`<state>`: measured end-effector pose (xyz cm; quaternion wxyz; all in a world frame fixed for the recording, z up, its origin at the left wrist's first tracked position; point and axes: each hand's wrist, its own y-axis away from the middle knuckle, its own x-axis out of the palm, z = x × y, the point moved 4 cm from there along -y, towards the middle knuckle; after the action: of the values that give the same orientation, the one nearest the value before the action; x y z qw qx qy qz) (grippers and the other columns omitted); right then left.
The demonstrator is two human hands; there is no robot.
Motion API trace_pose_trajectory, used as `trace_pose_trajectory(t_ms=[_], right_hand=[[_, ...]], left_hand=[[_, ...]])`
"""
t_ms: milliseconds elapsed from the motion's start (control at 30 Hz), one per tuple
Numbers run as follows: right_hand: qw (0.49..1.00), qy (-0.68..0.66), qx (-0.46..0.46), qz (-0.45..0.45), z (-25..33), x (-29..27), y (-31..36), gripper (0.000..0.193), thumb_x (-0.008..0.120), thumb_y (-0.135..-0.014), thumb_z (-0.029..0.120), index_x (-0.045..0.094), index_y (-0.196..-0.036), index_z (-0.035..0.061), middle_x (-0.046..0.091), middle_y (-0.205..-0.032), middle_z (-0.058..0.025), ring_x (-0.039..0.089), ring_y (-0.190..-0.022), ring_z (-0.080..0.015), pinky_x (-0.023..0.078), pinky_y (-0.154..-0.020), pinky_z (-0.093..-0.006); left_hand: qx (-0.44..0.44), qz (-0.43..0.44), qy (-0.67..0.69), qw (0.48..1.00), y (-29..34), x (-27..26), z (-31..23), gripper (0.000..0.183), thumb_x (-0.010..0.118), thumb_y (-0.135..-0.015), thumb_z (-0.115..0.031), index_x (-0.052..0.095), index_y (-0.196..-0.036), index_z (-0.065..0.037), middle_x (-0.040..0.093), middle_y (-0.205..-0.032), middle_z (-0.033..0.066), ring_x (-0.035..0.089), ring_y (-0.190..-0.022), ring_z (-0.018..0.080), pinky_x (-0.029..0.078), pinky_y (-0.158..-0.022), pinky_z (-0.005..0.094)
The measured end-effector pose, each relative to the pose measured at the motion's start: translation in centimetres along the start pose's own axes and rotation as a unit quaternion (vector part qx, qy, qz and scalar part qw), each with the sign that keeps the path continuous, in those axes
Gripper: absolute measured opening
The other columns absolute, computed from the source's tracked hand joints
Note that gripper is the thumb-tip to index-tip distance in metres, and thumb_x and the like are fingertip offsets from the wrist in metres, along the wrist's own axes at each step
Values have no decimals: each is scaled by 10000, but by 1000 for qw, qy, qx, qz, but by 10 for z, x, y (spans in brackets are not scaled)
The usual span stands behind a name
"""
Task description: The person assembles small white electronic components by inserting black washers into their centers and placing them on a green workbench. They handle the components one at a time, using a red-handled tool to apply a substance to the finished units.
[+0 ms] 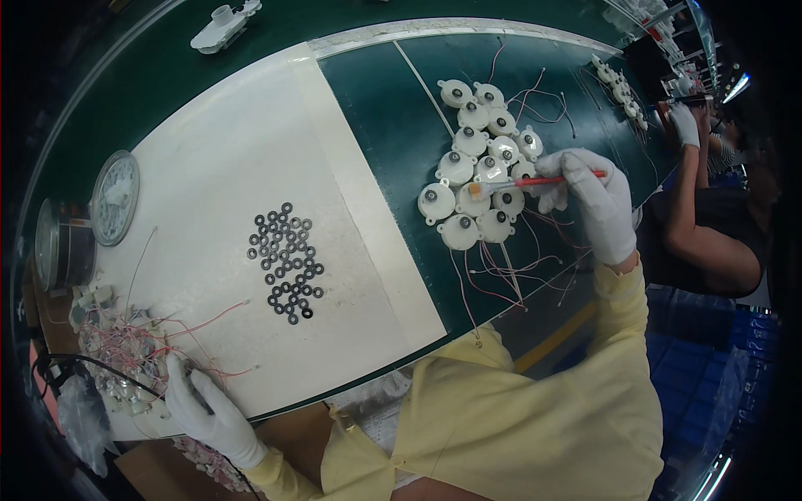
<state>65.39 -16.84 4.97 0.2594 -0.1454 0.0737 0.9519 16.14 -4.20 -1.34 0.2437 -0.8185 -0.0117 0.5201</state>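
At the left edge of the desk [376, 108] 2 round metal tins [63, 246] stand side by side; the nearer one shows a pale disc-shaped part [115, 198] in its mouth, and what the other holds cannot be told.

The right hand [595, 204], in a white glove, has its grip clamped on a red-handled brush [535, 182], whose pale tip touches the top of one small white round motor in a cluster of motors [478, 163] on the green part of the desk, toward the right edge. Thin red and white wires [510, 271] trail from the cluster to the near edge.

The left hand [205, 405], also gloved, rests at the near left corner with its fingers closed on a tangle of wired motors [125, 351]; how tight the grip is I cannot tell.

Between the 2 hands a white mat [225, 150] covers the desk, with a loose heap of small black rings [286, 260] at its middle and open room all round them. A white plastic part [224, 25] lies beyond the far edge on a green belt.

At the right edge another person's gloved hand [685, 123] works over more motors [618, 88]. Blue crates [710, 376] stand on the floor below.
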Motion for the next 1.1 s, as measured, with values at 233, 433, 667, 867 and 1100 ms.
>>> trace_pose_trajectory(t_ms=[233,433,667,867,1100], right_hand=[[1000,2,-3,-5,-1,-8,1,342,566,-1059,242,729,-1097,-56,757,-937,-115,687,-682,-127,471,-632,-226],[1000,-14,-1,-16,7,-7,9,346,570,-1055,245,727,-1087,-62,759,-951,-133,690,-674,-143,479,-629,-233],[997,-63,19,26,5,13,20,334,575,-1068,244,724,-1098,-53,767,-1021,-141,717,-701,-146,487,-627,-225],[996,-62,45,45,-4,14,19,316,569,-1070,232,723,-1111,-41,770,-1040,-134,709,-718,-127,484,-644,-219],[996,-42,56,51,-4,12,21,325,545,-1078,234,727,-1114,-33,777,-971,-130,704,-710,-117,471,-641,-215]], left_hand=[[24,-33,0,999,-2,0,-5,367,587,-1016,7,617,-1378,52,689,-1205,174,639,-1037,285,514,-875,385],[31,-51,15,998,-4,1,-7,366,605,-997,23,636,-1361,48,707,-1139,164,637,-970,285,510,-808,384],[38,-49,4,998,-5,0,-9,369,609,-994,24,636,-1361,50,708,-1142,164,638,-973,286,513,-811,388],[42,-54,2,998,-5,0,-7,364,614,-991,22,641,-1353,52,710,-1163,169,640,-983,292,512,-814,391],[46,-56,2,997,-6,0,-9,364,612,-991,21,641,-1353,52,710,-1145,170,642,-971,293,511,-811,391]])
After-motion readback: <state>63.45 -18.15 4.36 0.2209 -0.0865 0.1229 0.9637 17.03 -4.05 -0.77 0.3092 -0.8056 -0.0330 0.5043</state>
